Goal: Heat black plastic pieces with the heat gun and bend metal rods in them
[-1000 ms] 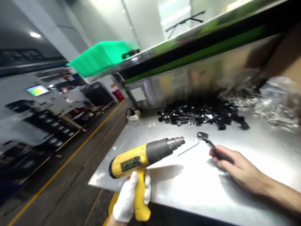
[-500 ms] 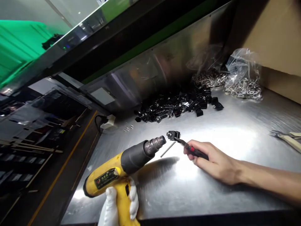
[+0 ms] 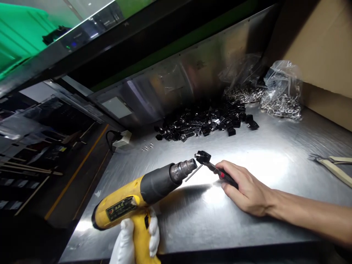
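My left hand (image 3: 124, 240), in a white glove, is wrapped round the handle of a yellow and black heat gun (image 3: 118, 211). The gun's metal nozzle points right and up, close to a small black part (image 3: 202, 157) with a silvery piece at its left side. Bare, my right hand (image 3: 246, 189) grips a tool with a dark handle and red marks, which looks like pliers (image 3: 224, 176). The tip of that tool meets the black part. A thin metal rod (image 3: 194, 173) slants down and left from below the part; whether it is attached I cannot tell.
Behind lies a heap of black parts (image 3: 192, 126). Clear bags of metal pieces (image 3: 283, 104) stand at the back right, before a cardboard wall (image 3: 319, 44). Cream-handled pliers (image 3: 332, 167) lie at the right. A few small metal pieces (image 3: 147, 146) and a white socket block (image 3: 123, 139) are at the left.
The black part has tilted a little at the tool's tip, and the nozzle now appears nearer to it. Both hands keep their holds. The whole view has shifted slightly.
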A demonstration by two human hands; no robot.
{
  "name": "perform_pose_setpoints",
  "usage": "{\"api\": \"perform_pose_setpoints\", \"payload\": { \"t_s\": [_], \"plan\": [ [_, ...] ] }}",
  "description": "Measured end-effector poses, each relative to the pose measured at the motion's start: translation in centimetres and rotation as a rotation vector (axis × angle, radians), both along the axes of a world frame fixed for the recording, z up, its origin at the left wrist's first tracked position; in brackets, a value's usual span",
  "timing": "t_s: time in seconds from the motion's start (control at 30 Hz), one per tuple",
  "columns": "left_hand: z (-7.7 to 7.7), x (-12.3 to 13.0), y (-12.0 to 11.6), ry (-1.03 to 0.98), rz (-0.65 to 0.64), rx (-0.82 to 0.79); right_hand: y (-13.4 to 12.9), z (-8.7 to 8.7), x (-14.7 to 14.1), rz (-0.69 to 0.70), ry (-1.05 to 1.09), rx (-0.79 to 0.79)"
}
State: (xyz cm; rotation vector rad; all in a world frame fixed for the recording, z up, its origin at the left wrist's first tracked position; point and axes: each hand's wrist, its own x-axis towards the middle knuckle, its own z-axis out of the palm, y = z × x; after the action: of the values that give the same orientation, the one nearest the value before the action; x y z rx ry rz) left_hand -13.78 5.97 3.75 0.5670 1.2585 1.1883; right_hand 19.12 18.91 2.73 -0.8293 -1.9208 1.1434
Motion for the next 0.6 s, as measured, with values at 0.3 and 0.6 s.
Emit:
{"api": "perform_pose_setpoints", "payload": {
  "t_s": [0.3,0.6],
  "plan": [
    [0.09,0.09,0.10,-0.011,-0.017,0.011,-0.34,-0.29,-0.17,-0.034,-0.025,0.070],
    [0.32,0.22,0.24,-0.002,0.002,-0.009,-0.18,-0.29,-0.26,-0.086,-0.027,0.153]
  ]
}}
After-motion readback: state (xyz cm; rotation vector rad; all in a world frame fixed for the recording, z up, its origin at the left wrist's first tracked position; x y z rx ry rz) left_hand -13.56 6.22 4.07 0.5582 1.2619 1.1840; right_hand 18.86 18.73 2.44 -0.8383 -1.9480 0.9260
